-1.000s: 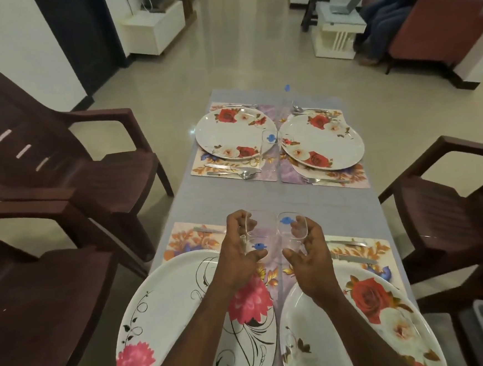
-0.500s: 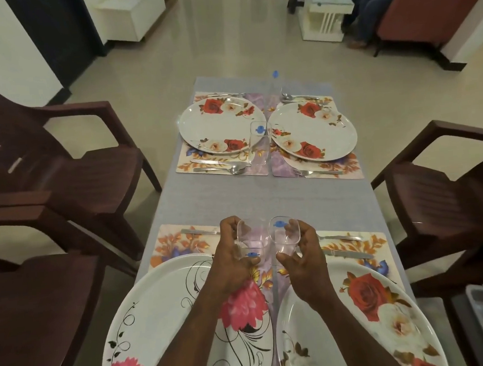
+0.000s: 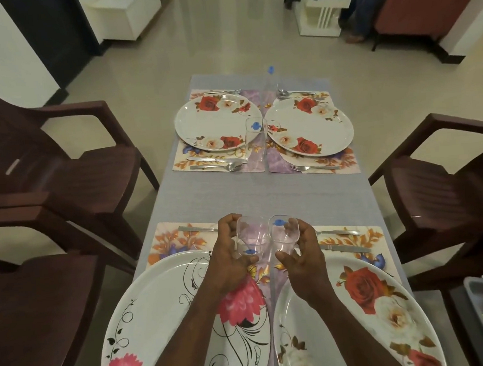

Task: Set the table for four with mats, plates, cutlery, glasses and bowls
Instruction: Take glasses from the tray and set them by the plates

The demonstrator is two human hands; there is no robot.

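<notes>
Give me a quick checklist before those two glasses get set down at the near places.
1. Left hand grips left glass: ok.
2. Right hand grips right glass: ok.
3. Both glasses upright: ok.
4. Bare spot on near left mat beyond the black-swirl plate: ok.
5. Near right mat: knives in the way: not ok.
6. Glasses apart from each other: cannot tell.

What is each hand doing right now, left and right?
Left hand: grips a clear square drinking glass with a blue sticker.
Right hand: grips a second clear square glass with a blue sticker.
</notes>
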